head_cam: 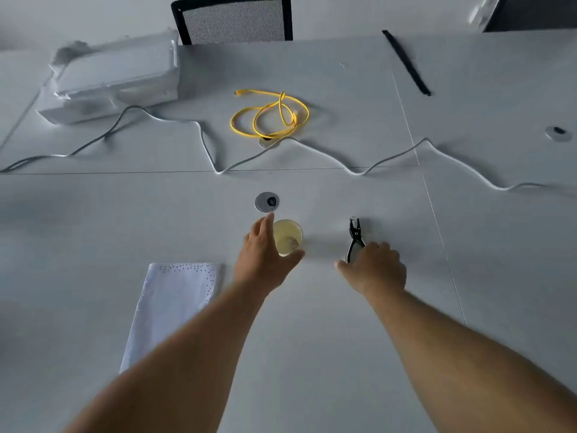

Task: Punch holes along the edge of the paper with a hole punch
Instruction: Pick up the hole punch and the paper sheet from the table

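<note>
A white sheet of paper lies on the table at the near left, with rows of small punched holes along its far and right edges. Right of centre a black plier-type hole punch lies on the table, jaws pointing away from me. My right hand covers the ends of its handles, fingers curled over them and thumb stretched to the left. My left hand wraps around a small clear cup of yellowish contents, fingers on its far left side and thumb on its near side.
The grey table has round cable grommets just beyond the cup. A coiled yellow cable and a long white cable lie further back. A white box sits far left, a black strip far right, and a chair behind.
</note>
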Demonstrator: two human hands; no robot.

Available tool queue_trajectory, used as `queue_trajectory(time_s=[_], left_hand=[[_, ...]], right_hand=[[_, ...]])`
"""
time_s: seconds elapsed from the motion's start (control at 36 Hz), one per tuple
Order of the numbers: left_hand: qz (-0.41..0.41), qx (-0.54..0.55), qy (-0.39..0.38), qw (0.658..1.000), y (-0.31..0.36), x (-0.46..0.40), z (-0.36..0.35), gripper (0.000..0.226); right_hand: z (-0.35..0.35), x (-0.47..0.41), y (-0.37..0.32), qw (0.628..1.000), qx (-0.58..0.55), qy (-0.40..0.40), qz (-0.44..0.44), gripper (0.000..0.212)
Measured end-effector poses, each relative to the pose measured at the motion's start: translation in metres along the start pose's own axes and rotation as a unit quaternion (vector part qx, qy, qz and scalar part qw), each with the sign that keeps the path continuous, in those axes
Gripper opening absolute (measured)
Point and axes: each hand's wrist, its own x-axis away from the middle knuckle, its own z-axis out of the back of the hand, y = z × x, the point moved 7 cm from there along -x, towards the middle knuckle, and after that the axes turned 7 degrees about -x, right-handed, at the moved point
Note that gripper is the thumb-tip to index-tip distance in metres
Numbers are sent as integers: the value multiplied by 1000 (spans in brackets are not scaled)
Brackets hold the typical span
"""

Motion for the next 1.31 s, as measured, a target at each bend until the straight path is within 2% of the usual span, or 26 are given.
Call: queue_trajectory(time_s=[0.22,0.5,0.83,1.06,1.31], left_hand=[[1,-10,-1,1000,0,-4,-6,81],[-5,-1,-18,1000,-7,32,-15,79],[-52,-12,-50,997,-25,108,-25,75],[-102,-29,-91,990,-43,170,-34,76],[-129,-20,-103,986,-47,218,-47,78]], right_hand=[[1,-4,-2,999,-2,33,6,61],[-8,28,12,1000,-4,14,27,53],[-36,111,43,1000,4,-15,12,51],[-53,177,74,999,7,-30,-13,59],[-59,211,96,999,22,-41,10,60]])
